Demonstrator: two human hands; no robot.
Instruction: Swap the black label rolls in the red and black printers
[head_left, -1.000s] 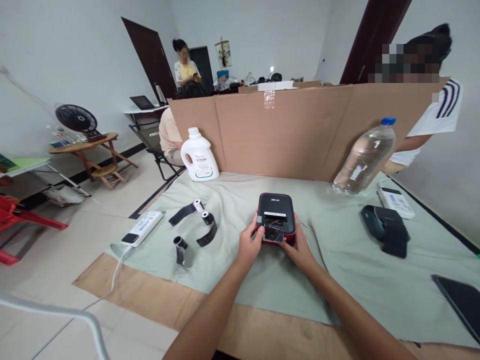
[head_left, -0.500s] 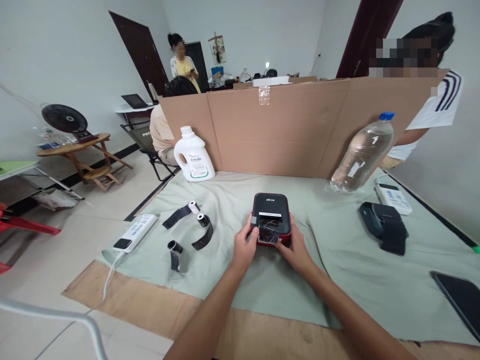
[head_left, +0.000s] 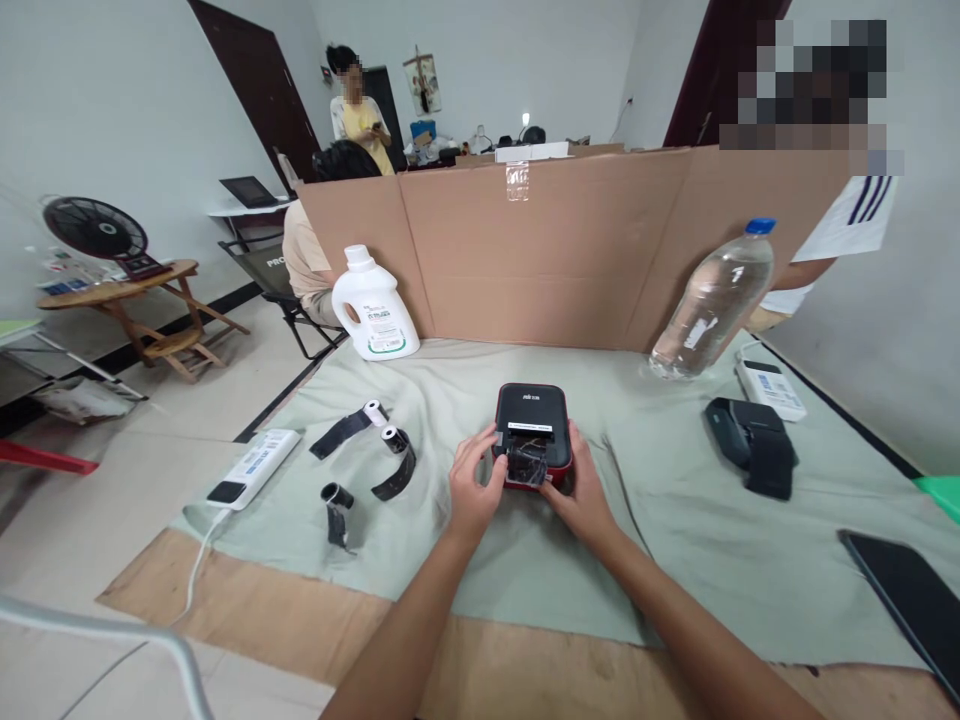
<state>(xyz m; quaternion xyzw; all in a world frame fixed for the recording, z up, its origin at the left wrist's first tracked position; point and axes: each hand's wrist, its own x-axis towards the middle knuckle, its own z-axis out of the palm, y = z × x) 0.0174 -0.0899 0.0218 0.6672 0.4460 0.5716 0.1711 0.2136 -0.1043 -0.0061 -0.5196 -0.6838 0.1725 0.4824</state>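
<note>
A small black-topped printer with a red base (head_left: pixel 532 406) sits on the cloth between my hands. A crumpled piece of black shiny film (head_left: pixel 526 466) comes out of the slot at its front. My left hand (head_left: pixel 474 482) grips the printer's left side, thumb near the film and fingers bent along the upper edge. On the opposite side, my right hand (head_left: pixel 581 488) holds the right edge, its thumb at the front lower corner. Left of them lie a white-cored roll with black tape (head_left: pixel 345 430), another black tape roll (head_left: pixel 397 465) and a third black roll (head_left: pixel 337 508).
White power strips lie at left (head_left: pixel 255 468) and right (head_left: pixel 771 388). A white jug (head_left: pixel 375 310) and a water bottle (head_left: pixel 712 300) stand before a cardboard screen (head_left: pixel 525 260). At right are a black device (head_left: pixel 750 445) and a phone (head_left: pixel 907 590). Other people are beyond the cardboard.
My left hand's fingers have lifted and shifted up along the printer's left edge. My right hand keeps its hold. The whole view has shifted slightly.
</note>
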